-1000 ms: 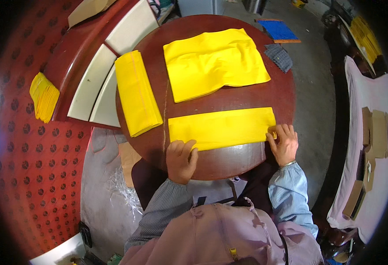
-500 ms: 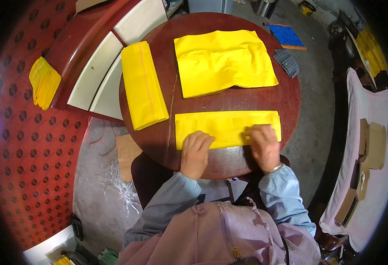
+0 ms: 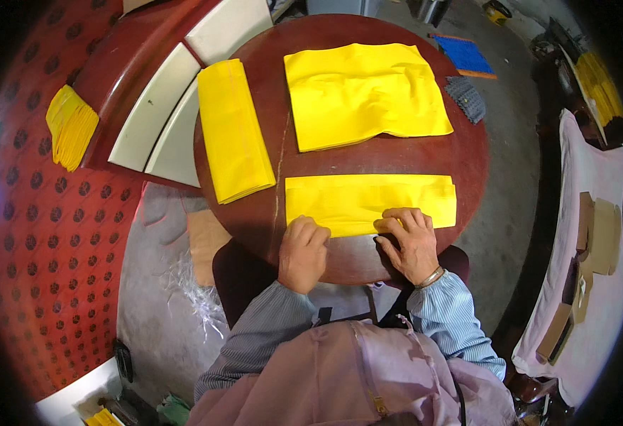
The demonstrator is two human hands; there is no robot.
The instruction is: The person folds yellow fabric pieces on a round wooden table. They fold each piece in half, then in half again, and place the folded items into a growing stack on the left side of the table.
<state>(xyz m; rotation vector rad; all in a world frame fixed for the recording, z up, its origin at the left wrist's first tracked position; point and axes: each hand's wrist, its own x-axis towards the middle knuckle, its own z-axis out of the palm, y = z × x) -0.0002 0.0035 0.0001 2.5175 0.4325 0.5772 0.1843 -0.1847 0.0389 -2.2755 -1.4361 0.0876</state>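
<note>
A folded yellow sheet [image 3: 368,199] lies as a wide strip near the front of the round dark red table [image 3: 311,167]. At its near left corner my left hand [image 3: 303,252] has its fingers bent together over the edge; its thumb is mostly hidden. My right hand [image 3: 412,245] rests on the near edge, right of the middle, fingers lying on the sheet and thumb apart. Beyond the strip is a stack of larger, slightly rumpled yellow sheets [image 3: 365,96]. A stack of narrow folded yellow sheets [image 3: 235,131] lies to the left.
A grey knitted piece [image 3: 466,99] lies at the table's right edge. White-fronted drawers [image 3: 157,103] stand close on the left, with another yellow bundle [image 3: 72,128] beyond. Opened cardboard boxes [image 3: 599,238] rest on a pink cloth [image 3: 574,319] at the right. A blue mat [image 3: 464,55] is on the floor.
My right hand has slid left along the strip's near edge, and its thumb now shows apart from the fingers. My left hand has shifted slightly left and down at the corner.
</note>
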